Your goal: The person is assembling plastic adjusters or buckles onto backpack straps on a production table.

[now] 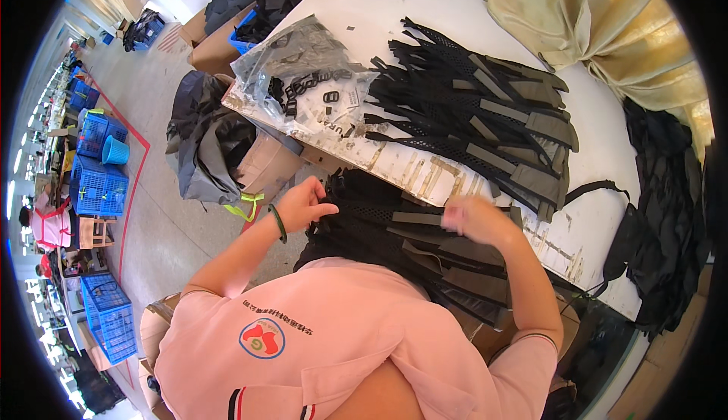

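A black mesh strap with a dark grey panel stretches across the top of a pile of similar straps over my lap. At its left end, my left hand is closed on the strap, thumb toward the right. My right hand is over the strap's grey panel end, its fingers bent and smeared by motion; whether they grip it is unclear. Just beyond, more black mesh straps with grey panels lie in an overlapping heap on the white table.
A clear plastic bag with black buckles sits at the table's left corner. Left of it stands a box with a dark plastic bag. Black fabric hangs at the right edge. Blue crates line the floor at far left; a curtain borders the table.
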Tool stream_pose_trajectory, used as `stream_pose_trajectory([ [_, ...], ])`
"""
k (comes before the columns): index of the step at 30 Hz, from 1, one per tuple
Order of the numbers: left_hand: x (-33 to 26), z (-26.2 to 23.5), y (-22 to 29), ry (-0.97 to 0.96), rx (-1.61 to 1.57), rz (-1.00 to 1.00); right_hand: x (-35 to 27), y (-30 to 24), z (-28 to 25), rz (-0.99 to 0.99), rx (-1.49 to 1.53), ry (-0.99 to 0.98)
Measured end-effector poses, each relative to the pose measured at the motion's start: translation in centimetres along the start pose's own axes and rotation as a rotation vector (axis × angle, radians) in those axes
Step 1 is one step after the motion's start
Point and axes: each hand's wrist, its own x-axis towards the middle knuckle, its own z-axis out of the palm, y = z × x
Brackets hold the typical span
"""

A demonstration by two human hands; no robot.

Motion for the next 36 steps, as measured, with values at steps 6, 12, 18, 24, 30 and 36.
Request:
stream_pose_trajectory([
  [6, 3.9, -0.3, 3.4, 0.197, 0.173, 0.322, 9.1, -2.0, -0.8, -0.472, -0.376, 0.750],
  [12, 7.3, 0.5, 5.1, 0.210, 0.007, 0.441, 15.9, -3.7, 2.9, -0.499, -0.597, 0.773],
  [18, 14.1, -6.4, 2.0, 0.628, 0.189, 0.475, 17.5, -2.8, 4.4, -0.453, -0.528, 0.720],
  [24, 19.3, -7.2, 0.0, 0.439, 0.735, 0.298, 15.9, -3.3, 4.3, -0.543, -0.589, 0.669],
  [30, 20.1, -7.6, 0.4, 0.401, 0.614, 0.239, 16.2, -2.6, 4.6, -0.582, -0.616, 0.730],
  [36, 18.8, -8.2, 0.2, 0.444, 0.363, 0.299, 16.3, -3.2, 3.9, -0.467, -0.147, 0.679],
])
